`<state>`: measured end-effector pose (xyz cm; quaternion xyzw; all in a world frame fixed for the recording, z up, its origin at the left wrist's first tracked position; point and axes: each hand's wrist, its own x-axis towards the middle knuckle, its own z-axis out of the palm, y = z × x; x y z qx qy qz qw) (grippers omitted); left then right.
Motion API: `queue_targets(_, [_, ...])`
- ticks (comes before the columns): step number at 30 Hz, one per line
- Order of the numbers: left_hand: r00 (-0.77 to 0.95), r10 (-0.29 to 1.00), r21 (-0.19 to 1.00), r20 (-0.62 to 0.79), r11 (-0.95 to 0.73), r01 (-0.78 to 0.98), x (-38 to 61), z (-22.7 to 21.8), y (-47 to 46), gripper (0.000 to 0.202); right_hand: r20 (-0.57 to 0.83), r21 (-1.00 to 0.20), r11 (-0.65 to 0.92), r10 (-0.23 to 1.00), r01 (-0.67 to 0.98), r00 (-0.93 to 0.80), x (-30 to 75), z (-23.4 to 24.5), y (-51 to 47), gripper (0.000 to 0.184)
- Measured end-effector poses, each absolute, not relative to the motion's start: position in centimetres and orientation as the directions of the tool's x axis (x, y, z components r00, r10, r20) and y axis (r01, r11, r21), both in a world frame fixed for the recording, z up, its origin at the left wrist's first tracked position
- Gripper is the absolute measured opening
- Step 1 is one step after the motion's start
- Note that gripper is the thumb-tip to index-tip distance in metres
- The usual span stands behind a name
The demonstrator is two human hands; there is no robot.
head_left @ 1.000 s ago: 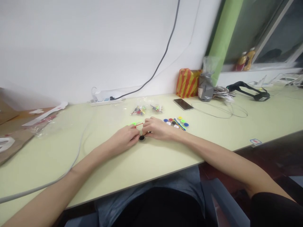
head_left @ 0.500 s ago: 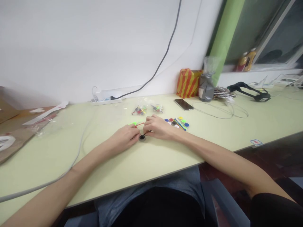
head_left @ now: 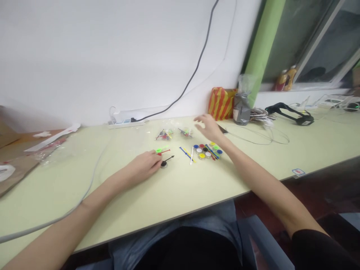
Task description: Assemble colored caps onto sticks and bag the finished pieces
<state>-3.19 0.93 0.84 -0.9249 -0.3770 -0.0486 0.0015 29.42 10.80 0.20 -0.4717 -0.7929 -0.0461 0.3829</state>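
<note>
My left hand (head_left: 146, 163) lies low on the table, its fingers closed at the edge of a small round spinner with a black disc (head_left: 164, 164). A black arrow (head_left: 170, 159) points out from that disc to the right. Just beyond my left fingertips are a red arrow (head_left: 166, 151) and a green disc (head_left: 159, 150), partly covered by the hand. Over the table's back part, my right hand (head_left: 209, 128) is raised with its fingers apart and nothing in them. Nearer me lie loose blue and yellow arrows (head_left: 186, 153), a white arrow (head_left: 192, 155) and several coloured discs (head_left: 201, 156).
Two clear bags of coloured pieces (head_left: 165, 134) lie farther back. A phone (head_left: 223, 129) is partly behind my right hand. Along the wall stand a striped bag (head_left: 222, 104) and a power strip (head_left: 123, 122). A grey cable (head_left: 91, 183) crosses the left side.
My right hand has left the black arrow, rising away to the back right with its fingers spreading. My left hand and the black spinner have shifted slightly left. Loose arrows now show.
</note>
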Motion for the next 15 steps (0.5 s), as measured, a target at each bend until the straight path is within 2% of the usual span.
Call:
queue_targets(3, [0.683, 0.722, -0.032, 0.106, -0.685, 0.728, -3.1, 1.1, 0.8, 0.037, 0.518, -0.369, 0.109, 0.848, 0.923, 0.107, 34.9, -2.0, 13.8, 0.047])
queue_targets(5, [0.662, 0.737, -0.057, 0.135, -0.661, 0.748, -3.0, 1.4, 0.7, 0.039, 0.382, -0.376, -0.067, 0.897, 0.924, 0.221, 37.2, -3.7, 15.0, 0.063])
queue_targets(8, [0.639, 0.747, -0.047, 0.185, -0.643, 0.765, -3.0, 1.5, 0.8, 0.040, 0.314, -0.354, -0.149, 0.911, 0.923, 0.268, 38.4, -5.4, 16.0, 0.071])
queue_targets(15, [0.660, 0.725, -0.022, 0.196, -0.670, 0.742, -3.1, 1.0, 0.9, 0.038, 0.338, -0.366, -0.150, 0.898, 0.918, 0.282, 37.5, -5.5, 17.2, 0.083])
